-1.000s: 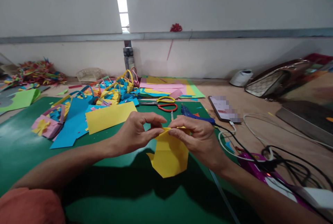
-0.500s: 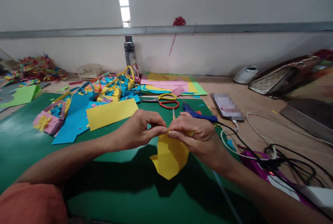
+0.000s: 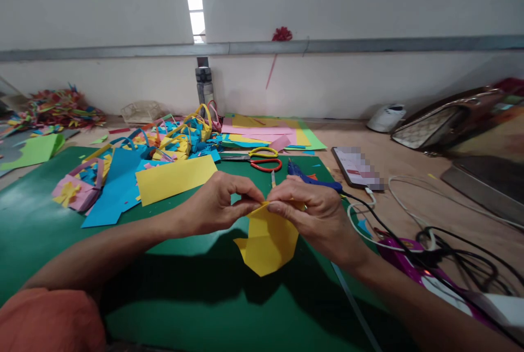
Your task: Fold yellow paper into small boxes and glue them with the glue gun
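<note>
My left grip (image 3: 221, 202) and my right grip (image 3: 311, 207) pinch the top edge of a yellow paper (image 3: 270, 245). It hangs below them, thin, with a pointy flap on its left, over the shiny green mat (image 3: 176, 316).

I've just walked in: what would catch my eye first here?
Front and centre, the left hand and right hand pinch the top edge of a yellow paper piece over a green mat. Behind, to the left, lies a cluster of bright paper baskets. A red bow stands out at the grey rail on the wall.
</note>
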`<state>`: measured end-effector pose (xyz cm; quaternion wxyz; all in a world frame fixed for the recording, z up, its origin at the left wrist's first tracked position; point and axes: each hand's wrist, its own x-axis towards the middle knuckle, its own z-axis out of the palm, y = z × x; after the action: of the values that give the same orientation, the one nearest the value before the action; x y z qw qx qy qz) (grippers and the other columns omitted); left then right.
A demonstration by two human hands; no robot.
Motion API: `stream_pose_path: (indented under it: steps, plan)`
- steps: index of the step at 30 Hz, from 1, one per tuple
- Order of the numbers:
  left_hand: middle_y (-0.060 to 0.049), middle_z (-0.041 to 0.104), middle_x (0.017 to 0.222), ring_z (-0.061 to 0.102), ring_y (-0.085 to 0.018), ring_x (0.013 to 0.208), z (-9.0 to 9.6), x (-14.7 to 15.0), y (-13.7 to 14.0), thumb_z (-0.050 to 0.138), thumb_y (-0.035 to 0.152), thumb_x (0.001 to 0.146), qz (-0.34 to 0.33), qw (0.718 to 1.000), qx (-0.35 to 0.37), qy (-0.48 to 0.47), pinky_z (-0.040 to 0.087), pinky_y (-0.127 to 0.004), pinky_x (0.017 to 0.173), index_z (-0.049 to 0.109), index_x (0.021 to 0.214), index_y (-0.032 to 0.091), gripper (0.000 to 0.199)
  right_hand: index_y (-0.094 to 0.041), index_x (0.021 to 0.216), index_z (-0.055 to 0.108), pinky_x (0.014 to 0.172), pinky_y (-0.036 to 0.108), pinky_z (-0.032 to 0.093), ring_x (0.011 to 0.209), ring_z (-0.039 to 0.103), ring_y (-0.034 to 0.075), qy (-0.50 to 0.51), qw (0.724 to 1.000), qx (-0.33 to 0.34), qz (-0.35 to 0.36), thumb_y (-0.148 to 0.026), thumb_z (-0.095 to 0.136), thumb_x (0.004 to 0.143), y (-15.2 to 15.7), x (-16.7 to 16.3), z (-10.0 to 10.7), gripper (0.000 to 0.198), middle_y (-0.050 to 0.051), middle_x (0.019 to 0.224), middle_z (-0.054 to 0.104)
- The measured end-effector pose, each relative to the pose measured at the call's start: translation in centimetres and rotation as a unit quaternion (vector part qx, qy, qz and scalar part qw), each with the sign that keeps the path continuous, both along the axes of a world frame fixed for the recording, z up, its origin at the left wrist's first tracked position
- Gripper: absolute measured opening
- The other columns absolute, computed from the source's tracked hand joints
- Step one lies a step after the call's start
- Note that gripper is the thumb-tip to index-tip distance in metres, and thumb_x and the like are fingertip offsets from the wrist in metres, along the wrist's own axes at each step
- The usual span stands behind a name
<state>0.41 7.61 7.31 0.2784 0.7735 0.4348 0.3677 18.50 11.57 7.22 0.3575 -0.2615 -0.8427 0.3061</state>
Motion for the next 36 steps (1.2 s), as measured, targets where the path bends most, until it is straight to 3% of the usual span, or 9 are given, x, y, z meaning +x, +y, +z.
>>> stream_pose_path:
  steps: [11, 23, 29, 36]
  plan:
    - [-0.002, 0.069, 0.069, 0.058, -0.012, 0.061, 0.34, 0.11, -0.23, 0.056, 0.019, 0.076, 0.040, 0.998, -0.037, -0.019, 0.045, -0.018, 0.053, 0.070, 0.082, 0.013, 0.017, -0.021, 0.062, 0.059, 0.084, 0.037, 0.034, 0.059, 0.054, 0.012, 0.008, 0.997, 0.038, -0.068, -0.023, 0.055, 0.078, -0.20, 0.04, 0.03, 0.017, -0.003, 0.064, 0.064]
    - [-0.002, 0.068, 0.072, 0.057, -0.010, 0.062, 0.40, 0.13, -0.72, 0.049, 0.021, 0.082, 0.031, 0.999, 0.024, 0.015, 0.043, -0.017, 0.056, 0.069, 0.091, 0.012, 0.024, -0.020, 0.060, 0.056, 0.080, 0.035, 0.033, 0.060, 0.050, 0.012, 0.007, 0.993, 0.056, -0.106, -0.022, 0.054, 0.078, -0.22, 0.02, -0.20, 0.018, -0.002, 0.063, 0.061]
    - [-0.003, 0.069, 0.069, 0.060, -0.011, 0.060, 0.12, 0.60, -0.77, 0.068, 0.027, 0.069, 0.073, 0.995, 0.062, 0.003, 0.046, -0.017, 0.056, 0.069, 0.080, 0.012, 0.019, -0.020, 0.060, 0.056, 0.083, 0.036, 0.033, 0.059, 0.052, 0.011, -0.001, 0.991, 0.075, -0.107, -0.021, 0.053, 0.079, -0.36, -0.19, -0.35, 0.018, -0.002, 0.062, 0.060]
    - [0.002, 0.064, 0.059, 0.055, -0.007, 0.052, -0.54, 0.65, -0.61, 0.061, 0.016, 0.074, 0.095, 0.991, 0.098, 0.016, 0.040, -0.013, 0.049, 0.068, 0.069, 0.014, 0.009, -0.020, 0.062, 0.054, 0.089, 0.040, 0.031, 0.058, 0.052, 0.010, 0.019, 0.987, 0.119, -0.103, -0.021, 0.054, 0.079, -0.43, -0.24, -0.67, 0.017, -0.004, 0.062, 0.059]
